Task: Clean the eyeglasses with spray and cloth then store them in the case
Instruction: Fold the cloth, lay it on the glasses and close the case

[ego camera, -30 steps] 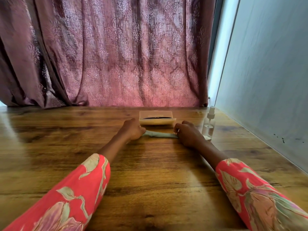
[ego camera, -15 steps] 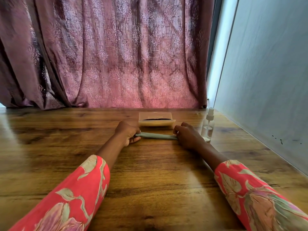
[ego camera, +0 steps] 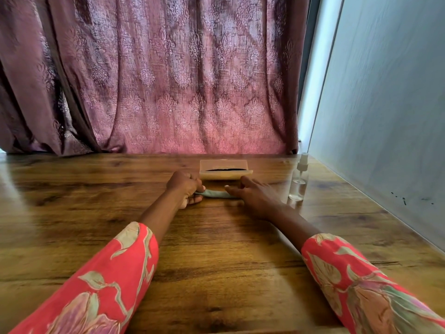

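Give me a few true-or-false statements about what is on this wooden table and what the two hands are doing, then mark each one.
1. The spray bottle stands upright near the wall. True.
2. The right hand grips the spray bottle. False: its fingers lie stretched over the pale cloth, apart from the bottle.
3. The left hand holds one end of the cloth. True.
4. The case lies nearer the person than the cloth. False: it lies beyond the cloth, toward the curtain.
5. The bottle is on its side. False: upright.
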